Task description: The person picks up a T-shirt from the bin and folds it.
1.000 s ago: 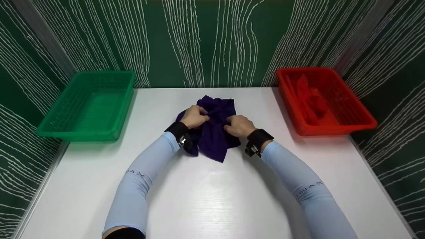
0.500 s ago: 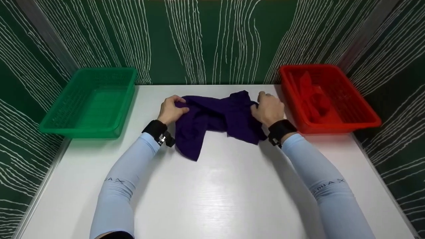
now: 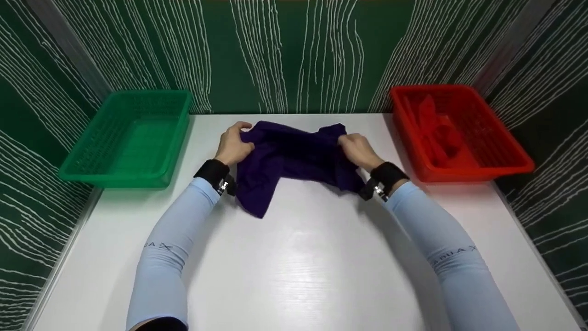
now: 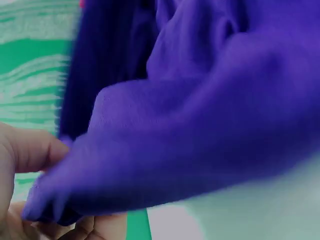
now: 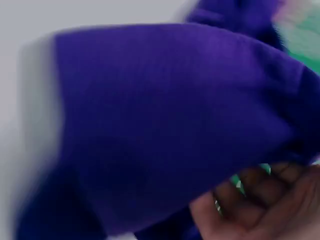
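A crumpled purple cloth (image 3: pixel 259 172) stretches between the two hands over the back half of the white table. The left hand (image 3: pixel 233 145) pinches its upper left edge between thumb and fingers; in the left wrist view the thumb lies on one side of the cloth (image 4: pixel 150 145). At the other end, the right hand (image 3: pixel 360 151) grips the cloth near its upper right corner. Curled fingers of that hand show below the fabric (image 5: pixel 165 110) in the right wrist view, where its fingertips are partly hidden. One corner of the cloth hangs down at the left.
A green basket (image 3: pixel 115 178) stands at the back left of the white table (image 3: pixel 294 257). At the back right is a red basket (image 3: pixel 477 174) with red items inside, their kind unclear. Green walls with white streaks close off the back and sides.
Both hands have moved apart, spreading the bunched cloth sideways. Over the last half second the right hand has shifted slightly left and taken hold of the cloth's right end.
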`<act>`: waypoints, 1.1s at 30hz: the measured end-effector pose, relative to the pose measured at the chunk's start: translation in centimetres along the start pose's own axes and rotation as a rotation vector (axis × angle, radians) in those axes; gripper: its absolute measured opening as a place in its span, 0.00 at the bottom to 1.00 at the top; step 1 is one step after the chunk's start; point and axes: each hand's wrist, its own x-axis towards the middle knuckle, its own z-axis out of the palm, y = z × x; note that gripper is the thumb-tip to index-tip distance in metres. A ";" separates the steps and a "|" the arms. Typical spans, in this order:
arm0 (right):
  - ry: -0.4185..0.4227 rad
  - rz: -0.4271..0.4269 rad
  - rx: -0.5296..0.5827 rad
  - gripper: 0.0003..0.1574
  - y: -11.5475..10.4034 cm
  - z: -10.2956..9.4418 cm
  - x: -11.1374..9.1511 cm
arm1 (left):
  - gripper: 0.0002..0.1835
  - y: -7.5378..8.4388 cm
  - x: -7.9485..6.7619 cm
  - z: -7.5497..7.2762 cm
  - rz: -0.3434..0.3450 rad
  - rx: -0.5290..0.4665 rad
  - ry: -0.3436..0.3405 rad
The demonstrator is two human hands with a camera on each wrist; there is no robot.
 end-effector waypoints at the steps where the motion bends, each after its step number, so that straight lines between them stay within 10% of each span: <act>1: 0.031 0.062 0.127 0.16 -0.3 -1.4 0.2 | 0.30 -0.2 0.2 -0.3 0.000 0.002 0.029; 5: 0.159 0.239 0.416 0.11 -1.1 -6.4 0.3 | 0.21 -0.8 1.0 -1.4 0.008 0.014 0.146; 10: 0.153 0.305 0.519 0.14 -1.5 -9.0 0.5 | 0.13 -1.4 1.2 -2.2 0.056 0.068 0.258; 18: 0.088 0.153 0.846 0.10 -1.0 -8.2 1.6 | 0.16 -1.3 1.7 -3.1 0.072 0.042 0.409; 22: 0.157 0.049 0.620 0.32 -0.6 -7.8 1.9 | 0.16 -1.6 2.0 -3.5 0.006 0.045 0.440; 27: 0.061 -0.014 0.056 0.44 0.9 -5.7 1.4 | 0.17 -2.5 1.3 -2.6 -0.072 0.169 0.391; 33: -0.035 -0.104 -0.314 0.34 3.1 -2.3 1.1 | 0.19 -2.8 -0.6 0.3 -0.006 0.339 -0.024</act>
